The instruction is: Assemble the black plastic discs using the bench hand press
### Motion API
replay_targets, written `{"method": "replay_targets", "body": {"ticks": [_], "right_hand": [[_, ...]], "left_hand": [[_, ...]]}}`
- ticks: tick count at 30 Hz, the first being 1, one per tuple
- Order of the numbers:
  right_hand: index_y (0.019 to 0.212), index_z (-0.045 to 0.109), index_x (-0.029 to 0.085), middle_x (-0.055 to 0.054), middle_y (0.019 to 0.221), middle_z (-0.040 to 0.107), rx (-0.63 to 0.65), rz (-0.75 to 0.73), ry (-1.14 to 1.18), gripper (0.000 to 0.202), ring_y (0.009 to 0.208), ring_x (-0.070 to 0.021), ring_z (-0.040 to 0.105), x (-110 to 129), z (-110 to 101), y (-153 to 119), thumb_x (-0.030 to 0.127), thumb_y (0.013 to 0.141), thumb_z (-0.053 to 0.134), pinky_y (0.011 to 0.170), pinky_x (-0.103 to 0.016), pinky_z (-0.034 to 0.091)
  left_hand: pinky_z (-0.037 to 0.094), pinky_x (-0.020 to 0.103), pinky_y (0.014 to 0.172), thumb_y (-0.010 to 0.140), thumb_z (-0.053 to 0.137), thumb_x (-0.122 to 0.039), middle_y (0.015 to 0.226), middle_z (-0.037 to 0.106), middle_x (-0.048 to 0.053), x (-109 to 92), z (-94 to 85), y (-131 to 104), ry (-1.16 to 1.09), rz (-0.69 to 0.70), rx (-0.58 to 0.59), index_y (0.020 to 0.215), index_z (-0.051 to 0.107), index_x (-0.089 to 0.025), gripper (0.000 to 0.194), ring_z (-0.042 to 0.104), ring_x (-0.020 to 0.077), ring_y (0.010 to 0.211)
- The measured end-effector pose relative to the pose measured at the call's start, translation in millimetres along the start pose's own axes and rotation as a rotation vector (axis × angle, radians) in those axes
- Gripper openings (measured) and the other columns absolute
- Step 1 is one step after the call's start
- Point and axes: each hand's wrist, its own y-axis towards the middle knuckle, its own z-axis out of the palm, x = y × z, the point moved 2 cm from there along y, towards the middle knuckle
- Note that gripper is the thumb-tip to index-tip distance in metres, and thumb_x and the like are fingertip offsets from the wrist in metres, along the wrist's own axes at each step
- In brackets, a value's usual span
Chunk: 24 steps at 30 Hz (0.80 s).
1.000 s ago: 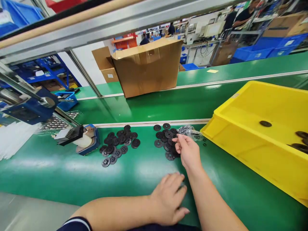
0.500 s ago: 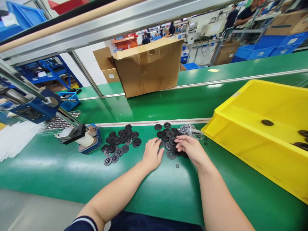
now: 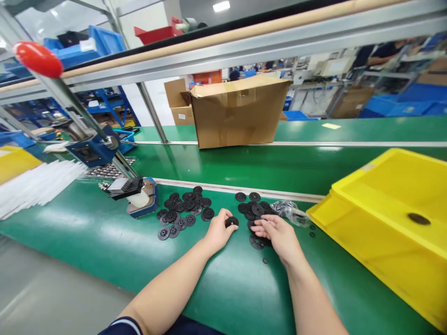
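My left hand (image 3: 217, 231) grips a black plastic disc (image 3: 231, 222) between thumb and fingers, just above the green bench. Over the right-hand pile of black discs (image 3: 257, 209) is my right hand (image 3: 279, 236), its thumb and fingertips drawn together; whatever they hold is hidden. That hand covers part of the pile. A second group of black discs (image 3: 189, 204), with ribbed hubs, lies left of my left hand. One small black ring (image 3: 265, 260) rests on the bench below my right hand. Crumpled clear plastic bag (image 3: 291, 213) material lies beside the right pile.
A large yellow bin (image 3: 377, 209) stands at the right with a dark disc inside. At the left is a hand press (image 3: 92, 149) with a red knob (image 3: 39, 59). A cardboard box (image 3: 240, 116) stands at the back, under a metal shelf rail (image 3: 223, 51).
My left hand has taken a black disc and come away from the right pile. My right hand stays over that pile, fingers still together. The camera view has tilted up and shifted left.
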Motion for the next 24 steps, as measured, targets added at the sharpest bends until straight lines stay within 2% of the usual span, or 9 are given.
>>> {"method": "replay_targets", "body": {"ticks": [2,5,8,12,16,20,24], "right_hand": [[0.098,0.060,0.013,-0.011,0.082,0.070,0.017,-0.032,-0.081,0.047,0.066,-0.0203,0.068,-2.9,7.0,-1.0,0.048,0.070,0.075,0.057,-0.029,0.057],[0.093,0.065,0.012,-0.008,0.072,0.067,0.044,-0.092,-0.207,0.046,0.060,-0.0170,0.064,-8.0,19.8,-4.1,0.049,0.069,0.075,0.054,-0.027,0.053],[0.098,0.064,0.013,-0.007,0.074,0.066,0.064,-0.158,-0.290,0.050,0.056,-0.0167,0.062,-14.1,32.2,-8.2,0.053,0.071,0.072,0.050,-0.028,0.052],[0.096,0.065,0.014,-0.006,0.069,0.064,0.067,-0.268,-0.421,0.042,0.054,-0.0170,0.060,-18.5,41.3,-12.3,0.052,0.079,0.065,0.048,-0.028,0.050],[0.090,0.074,0.020,-0.007,0.087,0.064,0.070,-0.456,-0.560,0.026,0.077,-0.0185,0.062,-17.4,45.2,-12.5,0.044,0.082,0.066,0.070,-0.031,0.051],[0.093,0.076,0.023,-0.005,0.083,0.059,0.097,-0.571,-0.643,0.023,0.074,-0.0160,0.058,-18.3,47.1,-12.3,0.041,0.086,0.062,0.066,-0.028,0.048],[0.098,0.075,0.025,-0.004,0.081,0.057,0.131,-0.627,-0.709,0.023,0.074,-0.0152,0.055,-19.5,48.9,-14.9,0.037,0.090,0.057,0.067,-0.028,0.045]], "left_hand": [[0.047,0.026,0.065,0.078,0.067,-0.025,0.075,0.061,-0.002,6.7,-1.6,-5.4,-0.256,-0.093,0.001,0.109,0.052,-0.018,0.034,0.062,0.0134,0.067],[0.049,0.026,0.057,0.082,0.061,-0.038,0.078,0.063,0.002,12.2,-1.1,-7.4,-0.566,-0.177,0.020,0.109,0.053,-0.014,0.037,0.066,0.0153,0.063],[0.054,0.030,0.061,0.079,0.064,-0.045,0.078,0.065,0.005,11.0,0.2,-5.6,-0.733,-0.215,0.027,0.108,0.055,-0.011,0.046,0.069,0.0184,0.066],[0.057,0.034,0.068,0.071,0.072,-0.046,0.085,0.068,0.009,4.2,3.8,-7.4,-0.868,-0.271,0.106,0.107,0.057,-0.009,0.053,0.071,0.0195,0.069],[0.057,0.034,0.067,0.066,0.077,-0.049,0.080,0.070,0.010,-0.2,8.1,-11.8,-0.980,-0.322,0.229,0.101,0.060,-0.009,0.056,0.070,0.0188,0.065],[0.057,0.033,0.065,0.065,0.077,-0.051,0.073,0.070,0.009,2.2,9.4,-11.6,-1.032,-0.350,0.266,0.097,0.063,-0.007,0.056,0.070,0.0184,0.063],[0.057,0.032,0.064,0.067,0.076,-0.050,0.074,0.070,0.009,4.3,9.5,-11.0,-1.051,-0.347,0.252,0.096,0.063,-0.007,0.053,0.069,0.0163,0.060]]}}
